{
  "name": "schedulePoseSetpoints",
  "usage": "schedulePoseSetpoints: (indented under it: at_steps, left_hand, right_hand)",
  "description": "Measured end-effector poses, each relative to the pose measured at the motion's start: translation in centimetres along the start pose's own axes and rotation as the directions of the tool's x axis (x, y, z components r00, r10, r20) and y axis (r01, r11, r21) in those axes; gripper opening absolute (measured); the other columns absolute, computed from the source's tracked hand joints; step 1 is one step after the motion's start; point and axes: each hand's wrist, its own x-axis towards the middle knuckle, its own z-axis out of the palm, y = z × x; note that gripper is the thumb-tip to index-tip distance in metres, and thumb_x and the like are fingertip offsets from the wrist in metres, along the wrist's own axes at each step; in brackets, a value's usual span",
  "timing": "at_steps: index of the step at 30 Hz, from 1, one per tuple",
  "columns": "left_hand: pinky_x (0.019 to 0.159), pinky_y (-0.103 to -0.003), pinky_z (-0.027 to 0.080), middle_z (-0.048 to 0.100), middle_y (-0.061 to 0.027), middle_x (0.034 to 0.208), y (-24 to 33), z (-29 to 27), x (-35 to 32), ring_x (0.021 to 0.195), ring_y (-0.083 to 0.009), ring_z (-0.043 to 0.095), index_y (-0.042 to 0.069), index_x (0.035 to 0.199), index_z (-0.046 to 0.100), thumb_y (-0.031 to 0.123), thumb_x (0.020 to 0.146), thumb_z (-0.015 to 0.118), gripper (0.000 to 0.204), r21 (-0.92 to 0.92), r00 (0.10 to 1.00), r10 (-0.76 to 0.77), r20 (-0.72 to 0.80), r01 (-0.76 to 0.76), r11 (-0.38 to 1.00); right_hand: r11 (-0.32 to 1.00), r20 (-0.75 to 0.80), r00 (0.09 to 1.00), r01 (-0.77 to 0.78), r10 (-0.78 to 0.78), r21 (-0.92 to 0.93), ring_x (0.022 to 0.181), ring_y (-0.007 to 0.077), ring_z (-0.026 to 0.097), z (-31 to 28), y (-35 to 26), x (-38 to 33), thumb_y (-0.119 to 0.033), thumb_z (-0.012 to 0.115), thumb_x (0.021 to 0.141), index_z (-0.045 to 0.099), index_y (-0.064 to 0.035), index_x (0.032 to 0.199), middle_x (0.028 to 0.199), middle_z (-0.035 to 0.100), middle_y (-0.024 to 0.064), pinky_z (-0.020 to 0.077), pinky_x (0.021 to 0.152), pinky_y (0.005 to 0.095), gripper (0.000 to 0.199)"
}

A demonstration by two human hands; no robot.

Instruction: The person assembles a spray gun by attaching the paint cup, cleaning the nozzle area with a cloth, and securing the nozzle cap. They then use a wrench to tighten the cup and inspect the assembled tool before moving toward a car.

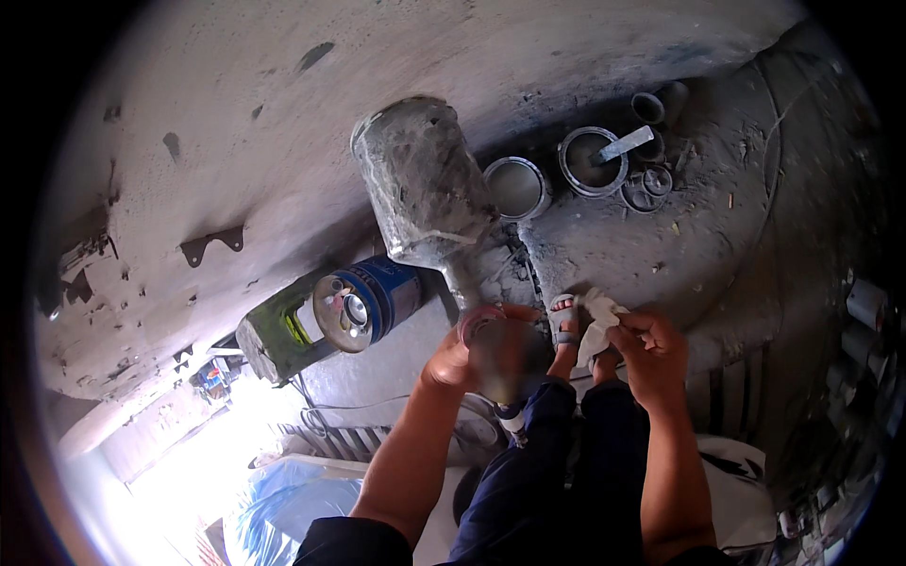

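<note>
My left hand (453,363) is wrapped round an air sander (514,357), its round dark face turned up toward me. From the tool's far side a narrow neck leads to a dusty grey cylindrical dust bag (425,184). A metal hose fitting (511,422) sticks out at the tool's near end, above my legs. To the right, my right hand (653,358) pinches a crumpled pale piece of cloth or paper (598,325) between thumb and fingers. The cloth hangs apart from the sander. The left fingers are partly hidden behind the tool.
A blue tin can (377,300) stands beside a green box-shaped container (280,325) at the left. Dusty open tins (515,189), one with a flat scraper (626,143) across it, line the wall's foot. A cable (776,160) crosses the floor. My sandalled foot (564,319) shows below.
</note>
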Motion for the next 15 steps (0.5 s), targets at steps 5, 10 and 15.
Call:
schedulePoseSetpoints:
  at_steps: [5,10,15]
  left_hand:
    - [0.059,-0.029,0.049,0.057,-0.009,0.087,0.5,-0.1,-0.1,0.069,-0.0162,0.059,-0.009,0.13,0.036,0.042,0.071,0.075,0.087,-0.087,0.997,0.01,0.075,-0.003,0.996]
    - [0.048,-0.031,0.048,0.051,-0.0066,0.074,0.5,-0.1,-0.6,0.055,-0.0177,0.055,-0.009,0.133,0.03,0.04,0.077,0.071,0.085,-0.034,0.995,0.088,0.052,-0.087,0.996]
    - [0.048,-0.031,0.048,0.052,-0.0071,0.075,0.5,-0.2,-0.9,0.053,-0.0174,0.055,-0.01,0.133,0.03,0.04,0.075,0.073,0.087,-0.024,0.995,0.099,0.025,-0.099,0.995]
  right_hand:
    - [0.996,0.033,0.995,-0.09,0.09,0.011,0.051,0.0066,0.053,0.6,-1.4,-0.1,-0.007,0.067,0.082,0.06,0.0012,0.087,0.065,0.059,0.0027,0.0399,0.046,0.0202,0.013]
    - [0.995,0.09,0.996,-0.022,0.014,0.093,0.05,0.0074,0.053,0.9,-1.1,0.0,-0.002,0.064,0.082,0.057,0.0012,0.086,0.071,0.06,0.0061,0.0407,0.042,0.0215,0.009]
    - [0.985,0.134,0.978,0.148,-0.159,0.085,0.051,0.0087,0.054,0.9,-0.7,0.5,-0.002,0.063,0.084,0.055,0.0025,0.09,0.074,0.06,0.0085,0.0424,0.043,0.0216,0.012]
